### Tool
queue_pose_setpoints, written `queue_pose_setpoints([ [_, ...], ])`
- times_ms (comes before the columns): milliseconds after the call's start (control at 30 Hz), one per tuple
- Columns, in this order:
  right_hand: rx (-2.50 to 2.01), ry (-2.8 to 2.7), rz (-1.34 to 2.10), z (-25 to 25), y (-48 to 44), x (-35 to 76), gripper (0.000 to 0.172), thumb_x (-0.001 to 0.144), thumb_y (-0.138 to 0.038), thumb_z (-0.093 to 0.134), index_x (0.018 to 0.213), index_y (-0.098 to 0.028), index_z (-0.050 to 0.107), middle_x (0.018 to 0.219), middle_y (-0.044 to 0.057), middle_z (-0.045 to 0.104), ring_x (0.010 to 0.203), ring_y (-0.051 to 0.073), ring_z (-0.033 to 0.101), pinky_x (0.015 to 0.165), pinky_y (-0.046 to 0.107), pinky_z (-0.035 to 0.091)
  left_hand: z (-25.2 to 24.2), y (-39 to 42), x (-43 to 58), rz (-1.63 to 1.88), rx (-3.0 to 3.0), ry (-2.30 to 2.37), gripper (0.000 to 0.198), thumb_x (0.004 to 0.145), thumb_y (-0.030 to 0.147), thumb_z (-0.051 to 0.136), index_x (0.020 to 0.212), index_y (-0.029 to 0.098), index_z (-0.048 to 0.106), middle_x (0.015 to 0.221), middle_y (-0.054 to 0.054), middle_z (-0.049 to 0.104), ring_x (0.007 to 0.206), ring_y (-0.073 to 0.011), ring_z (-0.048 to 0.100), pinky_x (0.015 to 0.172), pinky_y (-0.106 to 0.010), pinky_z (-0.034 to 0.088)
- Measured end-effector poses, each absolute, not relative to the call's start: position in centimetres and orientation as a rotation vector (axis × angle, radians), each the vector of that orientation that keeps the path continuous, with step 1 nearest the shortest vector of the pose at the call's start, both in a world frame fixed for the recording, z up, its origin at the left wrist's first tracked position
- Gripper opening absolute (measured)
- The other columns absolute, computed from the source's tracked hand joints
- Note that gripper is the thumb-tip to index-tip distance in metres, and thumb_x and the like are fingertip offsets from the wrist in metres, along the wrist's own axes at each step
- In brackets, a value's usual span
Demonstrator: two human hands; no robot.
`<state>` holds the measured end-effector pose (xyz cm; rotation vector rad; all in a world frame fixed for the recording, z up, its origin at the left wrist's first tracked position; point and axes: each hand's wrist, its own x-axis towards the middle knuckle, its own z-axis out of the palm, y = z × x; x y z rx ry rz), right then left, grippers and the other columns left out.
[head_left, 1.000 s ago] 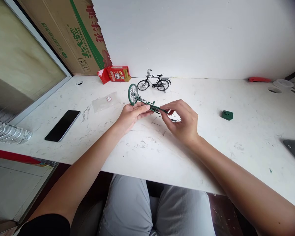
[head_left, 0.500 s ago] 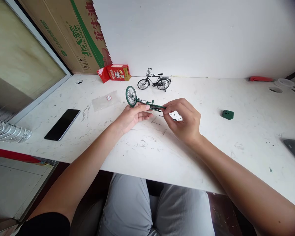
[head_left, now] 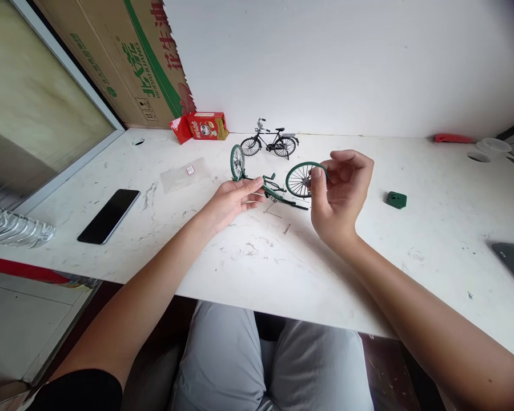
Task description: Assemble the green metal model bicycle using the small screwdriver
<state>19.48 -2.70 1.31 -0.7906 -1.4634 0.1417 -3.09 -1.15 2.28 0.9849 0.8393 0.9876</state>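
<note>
In the head view, I saw the left hand (head_left: 231, 202) closed lightly on the green toy bicycle (head_left: 278, 195), thumb above, fingers beneath, over the counter (head_left: 248, 268). The bicycle's long axis slanted from its fitted wheel (head_left: 237, 162), just beyond that hand, to a dark tip near the right hand (head_left: 342, 194). The right hand, half open, pinched a separate wheel (head_left: 302, 180) by its edge, on its left side, the wheel's face turned mostly toward the person. Both pieces looked light, stiff; the spokes seemed fragile, so frame and rim were likely the best holds.
</note>
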Motion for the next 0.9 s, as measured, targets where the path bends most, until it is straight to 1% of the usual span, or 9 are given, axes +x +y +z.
queue_pose_setpoints([
  [167, -0.831, -1.49, 0.167, 1.6, -3.3, 19.3, 0.033, 0.109, -0.048, 0.061, 0.136, -0.033, 0.05, 0.107, 0.006, 0.062, 0.088, 0.019, 0.069, 0.073, 0.038, 0.065, 2.3, -1.2, -3.1, 0.958, 1.013, 0.851, 0.042, 0.08, 0.051, 0.093, 0.095, 0.017, 0.075, 0.096, -0.007, 0.074, 0.092, -0.0187, 0.069, 0.091, -0.036, 0.05],
  [267, -0.861, -1.511, 0.17, 1.7, -3.9, 18.9, 0.033, 0.107, -0.044, 0.064, 0.134, -0.031, 0.05, 0.101, 0.003, 0.062, 0.088, 0.018, 0.069, 0.069, 0.034, 0.063, 2.2, -1.3, -3.0, 0.932, 1.045, 0.837, 0.04, 0.081, 0.052, 0.092, 0.093, 0.017, 0.076, 0.096, -0.007, 0.074, 0.091, -0.0188, 0.069, 0.09, -0.036, 0.051],
  [433, -0.889, -1.566, 0.146, 1.8, -4.6, 18.6, 0.03, 0.104, -0.039, 0.067, 0.13, -0.029, 0.054, 0.099, 0.002, 0.065, 0.086, 0.017, 0.07, 0.064, 0.031, 0.061, 1.7, -1.2, -3.1, 0.901, 1.095, 0.816, 0.039, 0.081, 0.054, 0.091, 0.093, 0.019, 0.079, 0.095, -0.009, 0.076, 0.091, -0.021, 0.07, 0.088, -0.038, 0.051],
  [500, -0.898, -1.579, 0.101, 2.0, -4.7, 18.6, 0.022, 0.104, -0.036, 0.068, 0.122, -0.027, 0.059, 0.098, 0.002, 0.067, 0.084, 0.017, 0.07, 0.062, 0.031, 0.061, 1.7, -1.2, -3.0, 0.895, 1.094, 0.825, 0.039, 0.081, 0.053, 0.092, 0.094, 0.019, 0.079, 0.095, -0.008, 0.076, 0.09, -0.0208, 0.07, 0.088, -0.038, 0.051],
  [567, -0.905, -1.608, 0.056, 2.3, -4.8, 18.7, 0.009, 0.104, -0.032, 0.066, 0.109, -0.026, 0.064, 0.095, 0.003, 0.069, 0.083, 0.018, 0.07, 0.062, 0.032, 0.061, 1.9, -1.3, -3.0, 0.885, 1.094, 0.842, 0.039, 0.079, 0.052, 0.093, 0.093, 0.018, 0.078, 0.093, -0.008, 0.075, 0.09, -0.0205, 0.07, 0.087, -0.037, 0.05],
  [600, -0.908, -1.627, 0.039, 2.4, -4.8, 18.7, 0.005, 0.104, -0.031, 0.065, 0.104, -0.026, 0.066, 0.094, 0.003, 0.071, 0.082, 0.018, 0.07, 0.062, 0.033, 0.062, 2.0, -1.4, -2.9, 0.882, 1.097, 0.851, 0.038, 0.078, 0.05, 0.094, 0.092, 0.018, 0.077, 0.093, -0.007, 0.075, 0.091, -0.0206, 0.07, 0.087, -0.037, 0.05],
  [667, -0.91, -1.665, 0.026, 2.5, -4.8, 18.7, 0.008, 0.104, -0.028, 0.064, 0.098, -0.025, 0.069, 0.092, 0.004, 0.073, 0.083, 0.019, 0.071, 0.062, 0.034, 0.063, 2.2, -1.5, -2.9, 0.88, 1.105, 0.863, 0.037, 0.075, 0.045, 0.096, 0.092, 0.018, 0.076, 0.094, -0.006, 0.074, 0.093, -0.021, 0.07, 0.087, -0.036, 0.049],
  [800, -0.893, -1.711, 0.043, 2.6, -5.0, 18.7, 0.01, 0.103, -0.025, 0.065, 0.104, -0.025, 0.075, 0.097, 0.006, 0.079, 0.089, 0.02, 0.075, 0.065, 0.034, 0.065, 2.3, -1.6, -2.8, 0.893, 1.106, 0.887, 0.035, 0.074, 0.039, 0.096, 0.094, 0.018, 0.076, 0.102, -0.007, 0.075, 0.097, -0.0221, 0.071, 0.086, -0.036, 0.048],
  [900, -0.822, -1.768, 0.07, 2.5, -5.1, 18.6, 0.02, 0.103, -0.022, 0.062, 0.113, -0.025, 0.078, 0.104, 0.007, 0.081, 0.092, 0.02, 0.077, 0.069, 0.034, 0.066, 2.2, -1.6, -2.7, 0.92, 1.086, 0.907, 0.031, 0.077, 0.036, 0.092, 0.094, 0.017, 0.075, 0.103, -0.007, 0.074, 0.097, -0.0218, 0.07, 0.085, -0.035, 0.047],
])
